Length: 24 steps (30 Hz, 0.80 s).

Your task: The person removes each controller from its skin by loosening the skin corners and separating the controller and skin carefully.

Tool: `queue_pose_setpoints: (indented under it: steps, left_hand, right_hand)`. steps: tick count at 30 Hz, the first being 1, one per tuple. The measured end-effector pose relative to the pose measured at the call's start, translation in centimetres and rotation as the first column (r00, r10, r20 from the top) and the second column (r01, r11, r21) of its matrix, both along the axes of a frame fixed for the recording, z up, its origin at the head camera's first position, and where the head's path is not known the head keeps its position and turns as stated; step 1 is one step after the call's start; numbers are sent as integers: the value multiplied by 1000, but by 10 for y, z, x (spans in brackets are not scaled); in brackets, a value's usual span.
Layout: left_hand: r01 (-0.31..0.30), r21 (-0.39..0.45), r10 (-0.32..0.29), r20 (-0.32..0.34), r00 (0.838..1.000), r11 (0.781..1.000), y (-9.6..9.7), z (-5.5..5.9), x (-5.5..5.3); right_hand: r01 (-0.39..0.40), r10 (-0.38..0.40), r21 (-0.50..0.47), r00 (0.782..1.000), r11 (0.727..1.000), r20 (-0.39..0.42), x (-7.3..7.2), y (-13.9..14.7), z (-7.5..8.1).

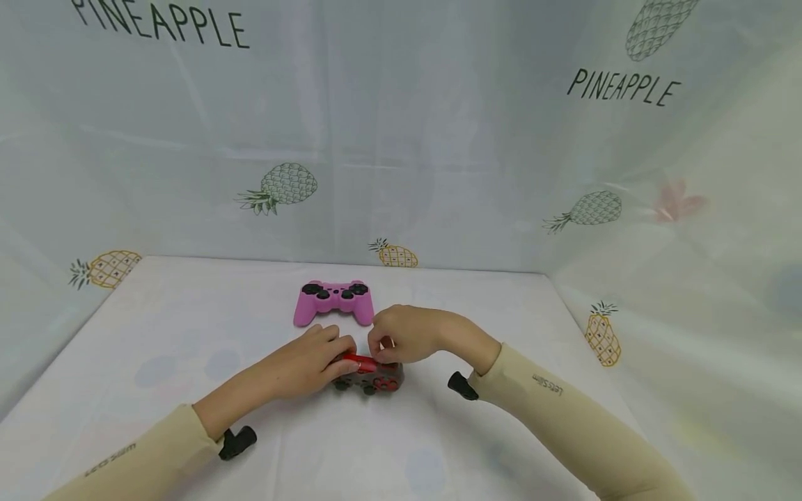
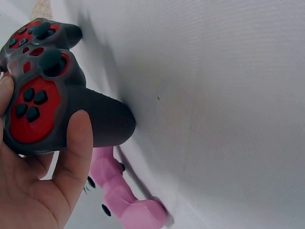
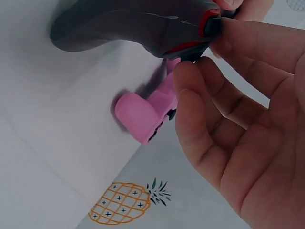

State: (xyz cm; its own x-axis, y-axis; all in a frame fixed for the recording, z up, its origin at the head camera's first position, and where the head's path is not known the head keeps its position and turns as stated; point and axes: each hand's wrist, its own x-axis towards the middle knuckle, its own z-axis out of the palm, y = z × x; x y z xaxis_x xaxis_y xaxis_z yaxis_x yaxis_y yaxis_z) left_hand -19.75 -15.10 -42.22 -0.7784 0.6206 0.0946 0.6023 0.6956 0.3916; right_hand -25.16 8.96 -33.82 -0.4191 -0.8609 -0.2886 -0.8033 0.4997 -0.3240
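A dark grey and red game controller (image 1: 383, 381) stands tilted on the white table, its buttons facing the person. My left hand (image 1: 310, 362) grips its left end, with the thumb and fingers bent around the body. In the left wrist view, the grey controller (image 2: 74, 95) shows black sticks and a directional pad on red panels. Bent fingers of my right hand (image 1: 407, 334) pinch the controller's top edge at the right, by the shoulder buttons. The right wrist view has this hand (image 3: 248, 133) at the edge of the grey, sleeve-like outer layer. A bright red strip shows between both hands.
Just behind the hands, a pink controller (image 1: 335, 296) with black sticks and buttons lies on the table. White cloth (image 1: 188, 306) covers the tabletop. A pale curtain (image 1: 438, 139) printed with pineapples hangs along the back and sides.
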Motion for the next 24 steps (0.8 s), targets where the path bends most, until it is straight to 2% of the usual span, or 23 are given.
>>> queue_pose_setpoints:
  steps: [5, 10, 13, 18, 21, 24]
  left_hand:
    - [12, 7, -12, -14, 1000, 1000, 1, 0, 0]
    - [-1, -6, 1, -3, 1000, 1000, 1, -1, 1]
    - [-11, -12, 11, 4, 1000, 1000, 0, -2, 1]
    - [-6, -1, 6, -3, 1000, 1000, 1, 0, 1]
    - [1, 1, -1, -14, 1000, 1000, 1, 1, 2]
    - [3, -3, -3, -11, 1000, 1000, 1, 1, 2]
  right_hand:
    - [17, -18, 63, 1000, 998, 13, 1, -8, 2]
    - [64, -71, 185, 997, 981, 32, 2, -20, 4]
    - [94, -109, 277, 993, 956, 42, 0, -27, 6]
    - [139, -183, 421, 981, 896, 66, -2, -40, 10]
    - [126, -170, 483, 984, 866, 48, -1, -47, 11]
    - [104, -125, 511, 992, 853, 8, 3, -51, 12]
